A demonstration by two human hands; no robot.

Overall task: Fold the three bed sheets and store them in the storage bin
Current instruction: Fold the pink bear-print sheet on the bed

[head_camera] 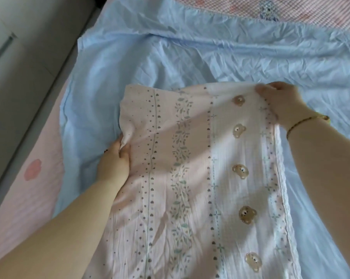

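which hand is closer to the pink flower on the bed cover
Left. The left hand grips the patterned sheet at its edge, right of the pink flower; the right hand pinches the far corner, well across.

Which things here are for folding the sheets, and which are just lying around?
For the job:
bear-print sheet, gripped by the left hand and pinched by the right hand
blue sheet spread under it, probably next

Just lying about:
pink flower cover at the left
checked quilt at the top
gold bracelet on the right wrist
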